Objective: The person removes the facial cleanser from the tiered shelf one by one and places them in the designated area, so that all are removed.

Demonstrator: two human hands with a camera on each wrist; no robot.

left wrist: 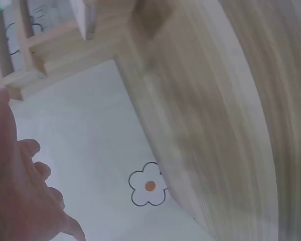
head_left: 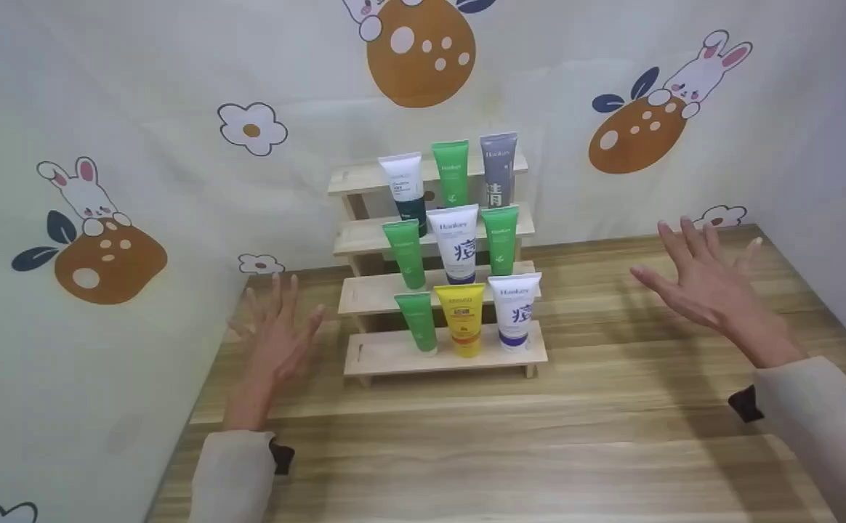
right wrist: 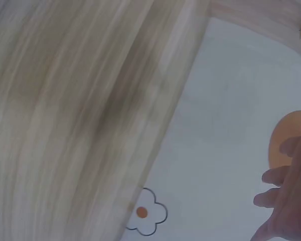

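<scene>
A stepped wooden rack (head_left: 383,361) stands on the table with several squeeze tubes upright on it. On the lowest step are a small green tube (head_left: 417,323), a yellow tube (head_left: 462,319) and a white tube with blue lettering (head_left: 514,312). Another such white tube (head_left: 455,243) stands between green ones higher up. Behind them are a white and dark green tube (head_left: 404,185), a green tube (head_left: 452,173) and a grey tube (head_left: 498,168). My left hand (head_left: 278,338), fingers spread, is left of the rack, holding nothing. To the right, my right hand (head_left: 706,280) is also spread and holds nothing.
The wood-grain table (head_left: 430,450) reaches a pale backdrop (head_left: 307,65) printed with rabbits, orange fruit and flowers. That backdrop rises behind the rack and along the left side. A pale wall (head_left: 823,145) borders the right edge.
</scene>
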